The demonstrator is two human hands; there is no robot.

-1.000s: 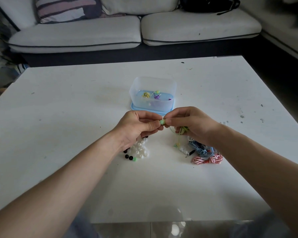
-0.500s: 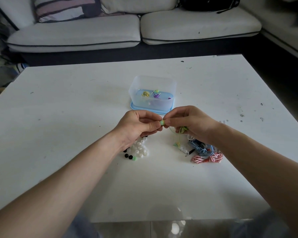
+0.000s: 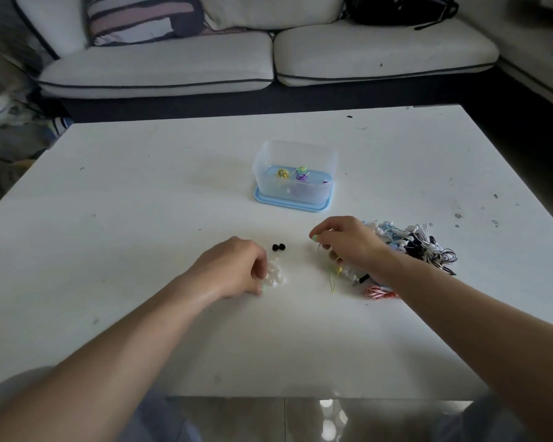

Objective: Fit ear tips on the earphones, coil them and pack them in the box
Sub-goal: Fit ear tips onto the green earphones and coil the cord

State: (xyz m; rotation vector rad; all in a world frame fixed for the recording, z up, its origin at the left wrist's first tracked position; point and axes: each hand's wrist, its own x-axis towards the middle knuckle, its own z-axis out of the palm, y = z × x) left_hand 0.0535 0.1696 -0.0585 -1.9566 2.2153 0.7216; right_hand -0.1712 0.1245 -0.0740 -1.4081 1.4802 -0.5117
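Observation:
My right hand (image 3: 348, 244) pinches a green earphone whose green ear tip (image 3: 315, 238) sticks out by the fingertips. Its yellow-green cable (image 3: 332, 280) hangs down to the table. My left hand (image 3: 233, 269) rests curled on the table, its fingertips at a pile of white ear tips (image 3: 276, 275). Whether it grips one is hidden. Two black ear tips (image 3: 278, 247) lie just beyond the pile. The clear plastic box (image 3: 262, 177) stands on its blue lid (image 3: 291, 208) behind my hands, with coiled earphones (image 3: 283, 173) inside.
A tangle of loose earphones (image 3: 412, 240) lies to the right of my right hand, and a red-and-white coiled cable (image 3: 380, 291) lies under my right wrist. The white table (image 3: 141, 218) ends near my body. A sofa (image 3: 268, 59) stands behind it.
My hands have come apart. The left hand dropped to the white ear tips, and the right hand moved right and lower with the green earphone.

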